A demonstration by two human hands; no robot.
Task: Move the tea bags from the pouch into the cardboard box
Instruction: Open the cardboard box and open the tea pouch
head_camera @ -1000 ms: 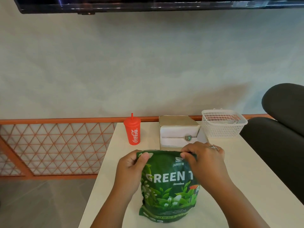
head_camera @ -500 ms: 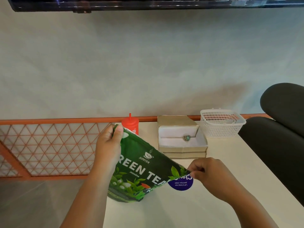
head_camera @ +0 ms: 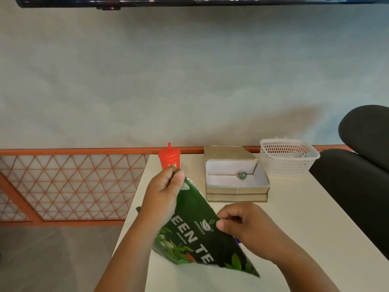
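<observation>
The left hand (head_camera: pixel 162 192) pinches one top corner of the tilted green pouch (head_camera: pixel 200 234); the right hand (head_camera: pixel 242 224) pinches its upper edge. Behind on the table (head_camera: pixel 294 207) stand an open box (head_camera: pixel 236 182), a red cup (head_camera: pixel 169 158) and a white basket (head_camera: pixel 288 158).

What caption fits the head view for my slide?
Left hand and right hand grip the tilted green tea pouch near the open cardboard box.

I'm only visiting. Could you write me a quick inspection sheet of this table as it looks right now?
Surface: cream table.
Job's things: green pouch, tilted; box open, small greenish ball inside; no tea bags seen.
Clutter: red cup, white basket.
Hands: left hand grips the pouch's top corner; right hand pinches its edge.
Cables: nothing seen.
Surroundings: orange railing, black chair, screen overhead.
</observation>
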